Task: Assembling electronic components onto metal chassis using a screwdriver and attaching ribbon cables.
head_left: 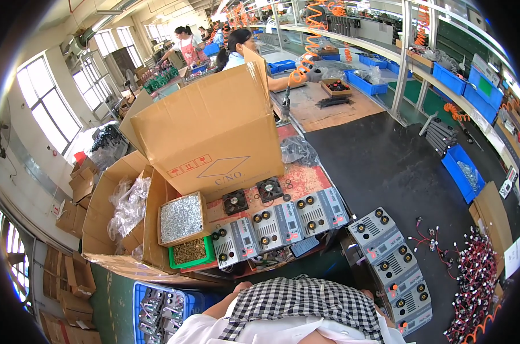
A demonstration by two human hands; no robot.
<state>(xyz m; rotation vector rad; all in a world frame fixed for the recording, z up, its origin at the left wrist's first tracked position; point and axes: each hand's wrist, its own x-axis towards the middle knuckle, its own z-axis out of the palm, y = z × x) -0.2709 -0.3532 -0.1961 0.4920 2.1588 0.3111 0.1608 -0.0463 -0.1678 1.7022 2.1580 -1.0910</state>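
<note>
My left hand (242,287) hangs low by the side of my checked apron (306,301), only partly visible, with its fingers hidden. At the apron's other side a small bit of my right hand (367,294) shows, close to the row of panels on the right. Nothing can be made out in either hand. In front of me on the red bench stand several grey front panels with black knobs (277,226). Further similar panels (396,266) line the edge of the black table. Two black fans (235,202) lie behind the bench panels.
A large open carton (208,126) rises behind the bench. A box of small silver parts (182,219) and a green tray of brass-coloured parts (190,253) sit left. A blue crate (138,309) stands lower left. Wired connectors (472,281) heap at right. A co-worker (237,49) sits beyond.
</note>
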